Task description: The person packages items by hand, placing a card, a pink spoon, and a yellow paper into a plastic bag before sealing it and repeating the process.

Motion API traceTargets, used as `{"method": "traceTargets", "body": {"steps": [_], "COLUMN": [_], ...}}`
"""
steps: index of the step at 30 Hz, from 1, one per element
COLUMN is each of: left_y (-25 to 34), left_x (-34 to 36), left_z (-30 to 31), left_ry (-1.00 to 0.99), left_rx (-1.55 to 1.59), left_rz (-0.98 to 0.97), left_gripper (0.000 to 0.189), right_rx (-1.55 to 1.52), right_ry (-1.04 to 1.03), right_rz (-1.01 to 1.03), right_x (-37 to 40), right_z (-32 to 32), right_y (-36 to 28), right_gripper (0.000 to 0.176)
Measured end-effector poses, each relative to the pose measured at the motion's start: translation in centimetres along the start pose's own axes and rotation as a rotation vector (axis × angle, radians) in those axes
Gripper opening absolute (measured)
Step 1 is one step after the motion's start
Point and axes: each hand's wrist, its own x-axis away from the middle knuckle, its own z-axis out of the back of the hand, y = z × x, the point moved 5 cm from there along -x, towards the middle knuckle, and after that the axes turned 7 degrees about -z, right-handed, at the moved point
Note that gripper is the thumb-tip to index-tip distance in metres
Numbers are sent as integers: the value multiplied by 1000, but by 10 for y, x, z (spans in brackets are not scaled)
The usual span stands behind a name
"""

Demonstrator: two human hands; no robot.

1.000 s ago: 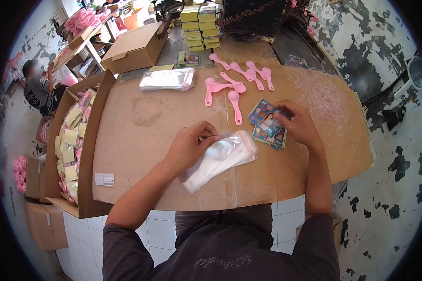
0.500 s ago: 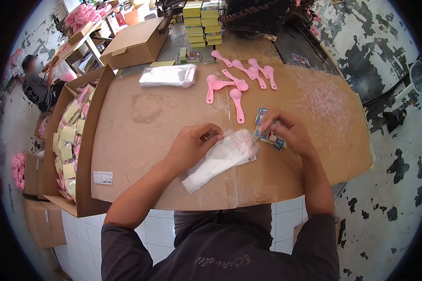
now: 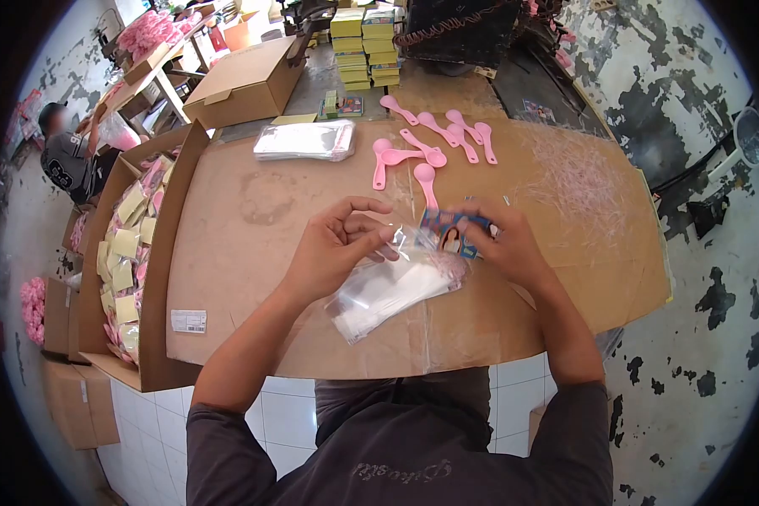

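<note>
My left hand pinches the edge of a clear plastic bag, lifted over a stack of similar bags that lies slanted on the cardboard. My right hand grips a blue printed card right at the bag's mouth, where card and bag overlap in this view. Other cards from the small pile are mostly covered by the right hand. Just beyond the hands lies a pink measuring spoon. Several more pink spoons are scattered farther back.
Another pack of clear bags lies at the back left. Along the left edge stands a long carton of packed pink goods. Plastic strips litter the right side. Card stacks rise behind. A person sits far left.
My right hand has brought a card from the pile leftward to the bag. My left hand has raised a bag's edge off the stack.
</note>
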Motion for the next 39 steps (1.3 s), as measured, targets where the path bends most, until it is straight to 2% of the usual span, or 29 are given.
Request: {"method": "traceTargets", "body": {"steps": [2,5,8,11,14,17,20,23,26,29,32,35,38,39], "left_y": [-4,-4,-1,0,2,0,4,9,1,1,5,2,-3,-7], "left_x": [0,3,5,7,10,12,10,8,9,8,8,5,1,1], "left_z": [-4,-11,-13,-15,-22,-22,-16,-10,-8,-10,-7,0,-4,-4], "left_ry": [3,1,-2,-37,-93,-106,8,132,119,98,138,143,81,63], "left_rx": [6,-10,-37,-57,-165,-217,-177,-109,-145,-200,-194,-219,8,22], "left_rz": [-20,-36,-11,-21,-78,-134,-140,-162,-157,-161,-83,-19,16,2], "left_gripper": [34,39,44,47,47,45,44,44,39,33,29,33,38,39], "right_rx": [-156,-299,18,201,190,142,-148,-112,61,138,355,595,601,575], "right_ry": [142,114,94,-42,-128,-130,13,-3,-89,-97,54,28,55,78], "right_rz": [35,50,137,262,343,299,74,81,286,266,49,-52,-106,-63], "right_x": [-1,-3,3,1,-2,-4,-11,-12,-8,-30,-67,-78,-84,-84], "right_z": [5,5,7,-1,-14,-31,-28,-27,-36,-25,-15,-24,-21,-18], "right_y": [-7,-14,-34,-45,-54,-53,-40,-29,-46,-23,5,16,13,14], "right_gripper": [20,18,17,18,24,27,28,22,18,17,24,22,23,25]}}
